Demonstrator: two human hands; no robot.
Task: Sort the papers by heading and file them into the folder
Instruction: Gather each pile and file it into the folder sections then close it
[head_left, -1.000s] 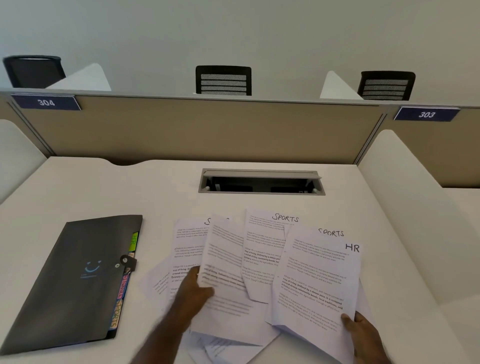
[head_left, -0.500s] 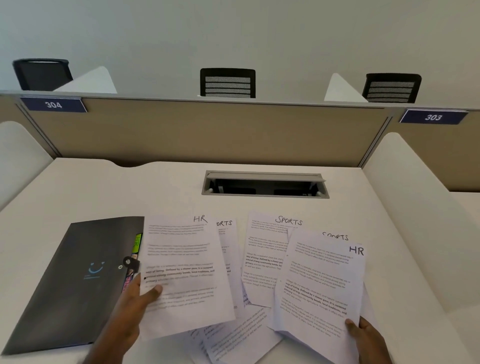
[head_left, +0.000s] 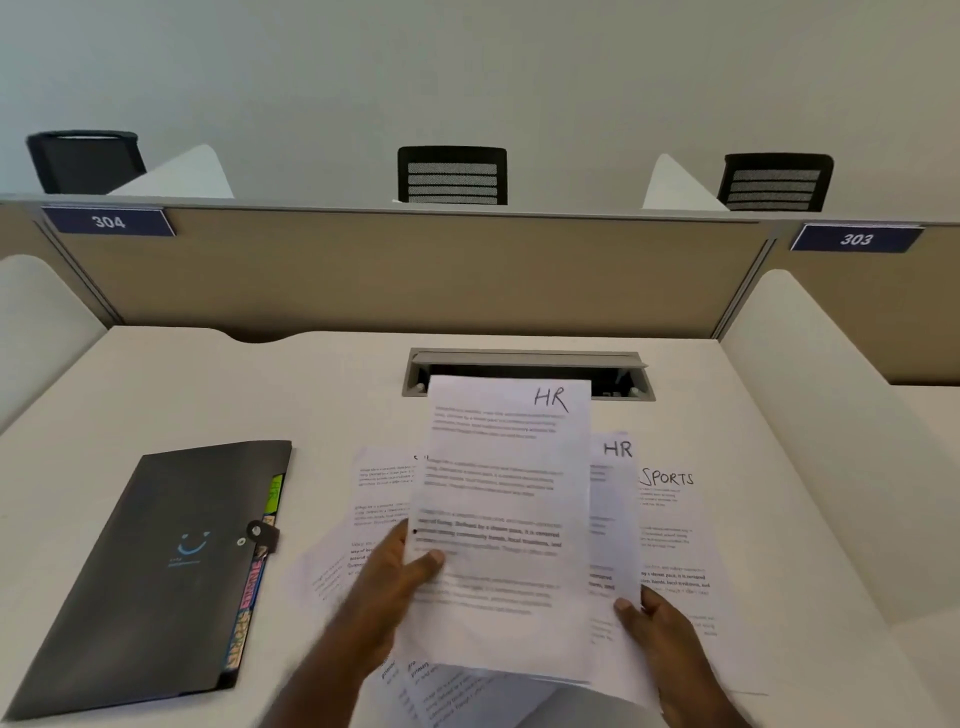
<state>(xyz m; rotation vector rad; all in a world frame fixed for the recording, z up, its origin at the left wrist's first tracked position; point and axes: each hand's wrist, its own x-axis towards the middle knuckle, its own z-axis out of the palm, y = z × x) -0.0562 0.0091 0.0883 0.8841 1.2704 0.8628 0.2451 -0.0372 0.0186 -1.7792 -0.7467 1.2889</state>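
Note:
My left hand (head_left: 387, 582) grips a printed sheet headed HR (head_left: 506, 499) by its left edge, holding it up over the pile. Behind it, my right hand (head_left: 657, 631) holds a second sheet headed HR (head_left: 615, 525) by its lower right corner. The first HR sheet overlaps the second. A sheet headed SPORTS (head_left: 672, 525) lies on the desk to the right, and more loose papers (head_left: 363, 514) are spread beneath. The dark grey folder (head_left: 156, 566) lies shut at the left, with coloured tabs along its right edge.
A white desk (head_left: 156, 384) has a cable slot (head_left: 527, 364) at the back middle, partly covered by the raised sheet. A beige partition (head_left: 405, 270) closes the back and a white divider (head_left: 810, 415) runs along the right. Black chairs (head_left: 452, 174) stand beyond.
My left hand has carried its HR sheet from beside the folder rightward and over the HR sheet in my right hand. The right hand's sheet has shifted slightly left.

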